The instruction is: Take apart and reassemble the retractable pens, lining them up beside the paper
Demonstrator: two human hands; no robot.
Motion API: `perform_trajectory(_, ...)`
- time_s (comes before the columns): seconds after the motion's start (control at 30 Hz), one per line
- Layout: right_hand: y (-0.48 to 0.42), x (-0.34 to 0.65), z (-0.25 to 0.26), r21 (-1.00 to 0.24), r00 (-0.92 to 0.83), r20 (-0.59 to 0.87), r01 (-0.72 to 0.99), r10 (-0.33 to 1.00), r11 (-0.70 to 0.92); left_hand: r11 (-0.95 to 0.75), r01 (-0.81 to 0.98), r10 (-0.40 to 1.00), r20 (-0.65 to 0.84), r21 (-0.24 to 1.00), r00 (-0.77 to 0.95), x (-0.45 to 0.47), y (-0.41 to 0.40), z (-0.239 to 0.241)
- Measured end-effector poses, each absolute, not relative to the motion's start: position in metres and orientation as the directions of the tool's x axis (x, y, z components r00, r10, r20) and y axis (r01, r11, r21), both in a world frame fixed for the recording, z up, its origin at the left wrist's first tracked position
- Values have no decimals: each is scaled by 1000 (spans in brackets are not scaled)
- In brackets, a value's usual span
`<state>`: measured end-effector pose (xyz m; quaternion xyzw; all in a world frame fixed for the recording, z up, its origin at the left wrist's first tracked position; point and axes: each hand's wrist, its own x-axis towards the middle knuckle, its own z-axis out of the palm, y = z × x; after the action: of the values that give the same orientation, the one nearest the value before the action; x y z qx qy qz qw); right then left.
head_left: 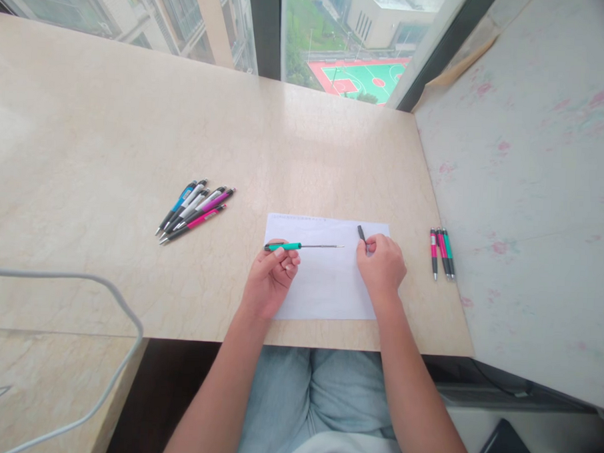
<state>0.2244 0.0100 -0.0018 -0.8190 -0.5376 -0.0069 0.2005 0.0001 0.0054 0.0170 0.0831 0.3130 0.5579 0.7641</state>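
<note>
My left hand [272, 273] is closed around the green upper half of a pen [287, 246], whose thin refill [326, 246] sticks out to the right. My right hand [382, 265] pinches a small dark pen tip piece [362, 233], a short way right of the refill's end. Both hands hover over a white sheet of paper [324, 281] lying on the beige marble table [136, 126].
Several pens [195, 210] lie in a loose pile to the left of the paper. Three pens [442, 253] lie side by side near the table's right edge. A grey cable [123, 312] loops at the lower left. A window runs along the far edge.
</note>
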Motion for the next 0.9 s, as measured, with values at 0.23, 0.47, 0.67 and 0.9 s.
perform_trajectory(0.23,10,225,-3,-329,423,225,881,878,-340,364,-798,907,-378,480,186,0,6,16)
perform_trajectory(0.47,10,226,-3,-344,419,230,879,878,-329,369,-786,908,-373,496,191,0,6,15)
perform_trajectory(0.67,3,220,17,-682,391,231,718,891,-138,369,-788,910,-365,494,197,1,6,16)
perform_trajectory(0.9,-15,193,52,-984,122,32,180,992,10,383,-689,915,-354,615,192,5,4,17)
